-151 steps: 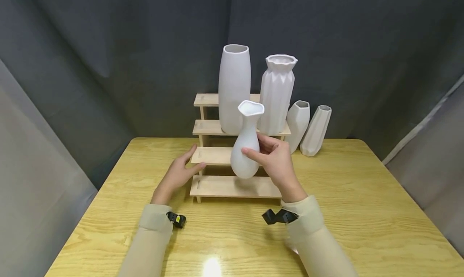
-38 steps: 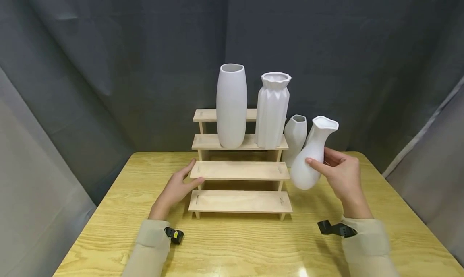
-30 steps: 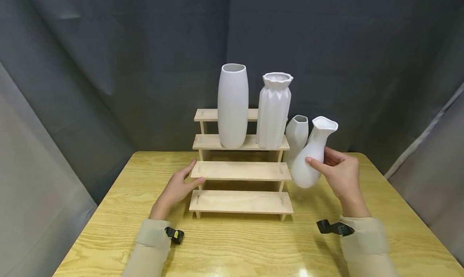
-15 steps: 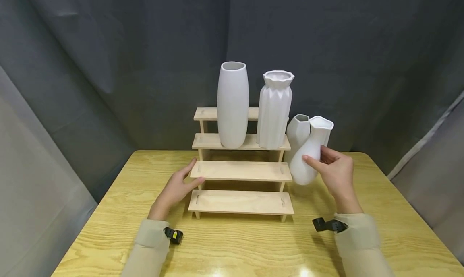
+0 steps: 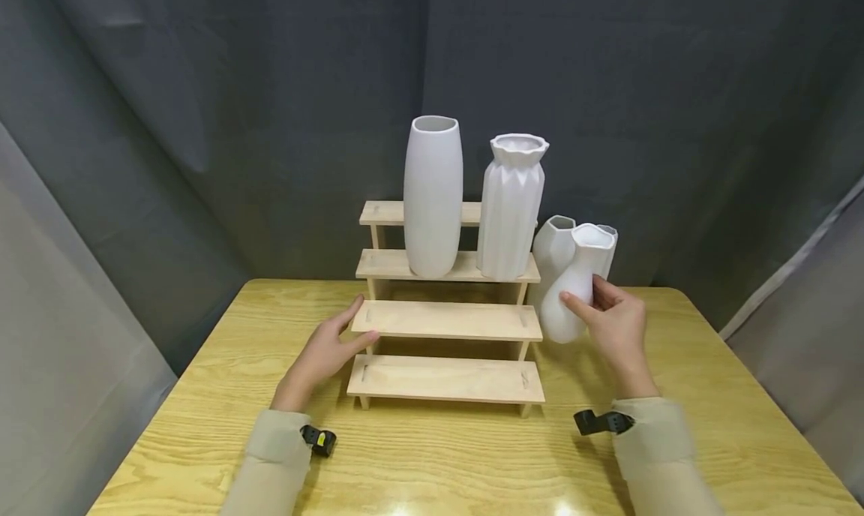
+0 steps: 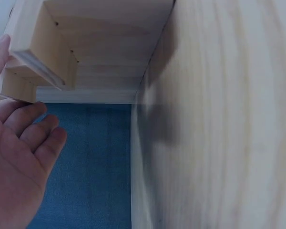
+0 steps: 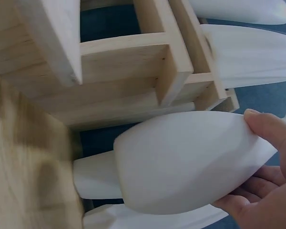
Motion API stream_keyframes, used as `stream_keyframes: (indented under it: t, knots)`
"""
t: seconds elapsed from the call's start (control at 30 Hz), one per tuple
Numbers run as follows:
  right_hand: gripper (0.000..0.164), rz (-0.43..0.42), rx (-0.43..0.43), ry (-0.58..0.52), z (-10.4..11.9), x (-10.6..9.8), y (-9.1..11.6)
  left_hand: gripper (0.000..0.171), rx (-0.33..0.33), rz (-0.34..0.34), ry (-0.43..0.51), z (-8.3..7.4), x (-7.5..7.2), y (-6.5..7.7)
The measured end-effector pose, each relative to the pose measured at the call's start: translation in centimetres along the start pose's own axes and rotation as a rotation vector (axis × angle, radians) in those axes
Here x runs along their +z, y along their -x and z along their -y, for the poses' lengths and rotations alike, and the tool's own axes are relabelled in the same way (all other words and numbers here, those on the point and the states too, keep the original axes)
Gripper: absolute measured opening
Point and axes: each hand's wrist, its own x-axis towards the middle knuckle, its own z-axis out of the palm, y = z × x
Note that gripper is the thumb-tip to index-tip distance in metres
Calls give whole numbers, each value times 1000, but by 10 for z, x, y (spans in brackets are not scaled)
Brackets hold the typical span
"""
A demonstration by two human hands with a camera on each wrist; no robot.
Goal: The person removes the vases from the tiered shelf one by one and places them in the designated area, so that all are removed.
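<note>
My right hand (image 5: 616, 328) grips a white pear-shaped vase (image 5: 568, 306) with a flared, wavy mouth, thumb on the near side and fingers behind. The vase leans to the right, just right of the stepped wooden shelf (image 5: 445, 319); its smooth, rounded base (image 7: 171, 162) fills the middle of the right wrist view. At the shelf's left end, my left hand (image 5: 325, 357) rests with thumb and fingers spread against the planks. Its loosely bent fingers (image 6: 31, 119) show beside a plank end in the left wrist view.
A tall smooth vase (image 5: 433, 201) and a pleated vase (image 5: 513, 208) stand on the shelf's upper part. Behind the held vase, partly hidden, are a faceted vase (image 5: 553, 250) and another slim vase (image 5: 610, 246). Dark cloth (image 5: 324, 111) hangs behind the wooden table (image 5: 432, 463).
The held vase went from in front of the shelf to its right side. Over the last second it shifted slightly left and became more upright. My left hand stays at the shelf's end.
</note>
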Motion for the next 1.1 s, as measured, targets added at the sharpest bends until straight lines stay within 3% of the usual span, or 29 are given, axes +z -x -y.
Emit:
stream_keyframes:
  t: [0.37,1.1]
  knots:
    - [61,-9,-30,-96,-18,15,-6,87,22,-1,-6,-2,-4,-1]
    - [62,29,-15,-48,-42,29,-5,88,11,-2,0,3,0,-1]
